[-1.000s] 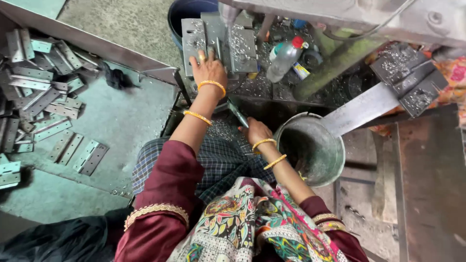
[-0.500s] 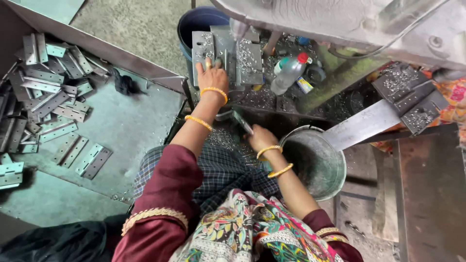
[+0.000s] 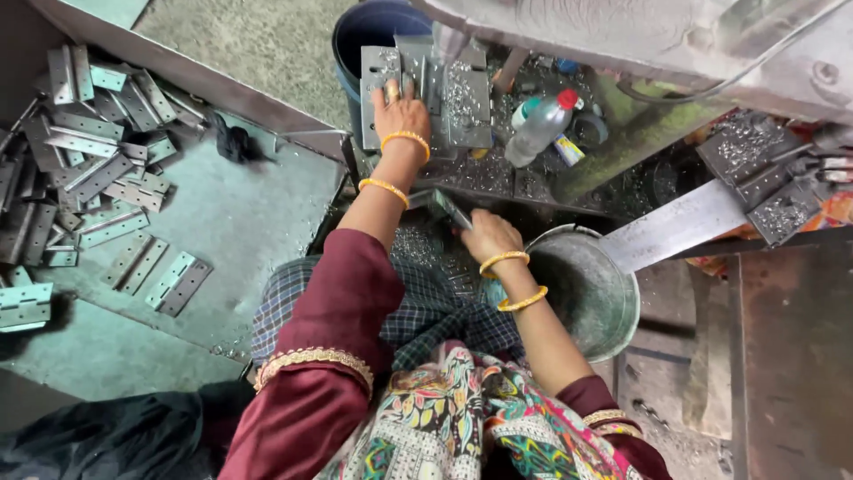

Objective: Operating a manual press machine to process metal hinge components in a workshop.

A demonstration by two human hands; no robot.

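Resting flat on the machine bed, the left hand (image 3: pixel 402 114) is laid with fingers together on a grey metal hinge plate (image 3: pixel 425 96), which is pressed down beneath the palm. The plate lies straight ahead of the person, its long axis running left to right across the bed, and the left hand is by far the nearer to it. Lower and closer to the body, the right hand (image 3: pixel 487 236) is closed around a second hinge piece (image 3: pixel 447 209), held tilted just above the lap. A metal bucket (image 3: pixel 613 307) is placed just beside the right wrist. A clear plastic bottle (image 3: pixel 538 130) is seen lying near the plate's right end. Loose hinges (image 3: pixel 84 169) are heaped well apart on the green tray (image 3: pixel 249 240) at the left.
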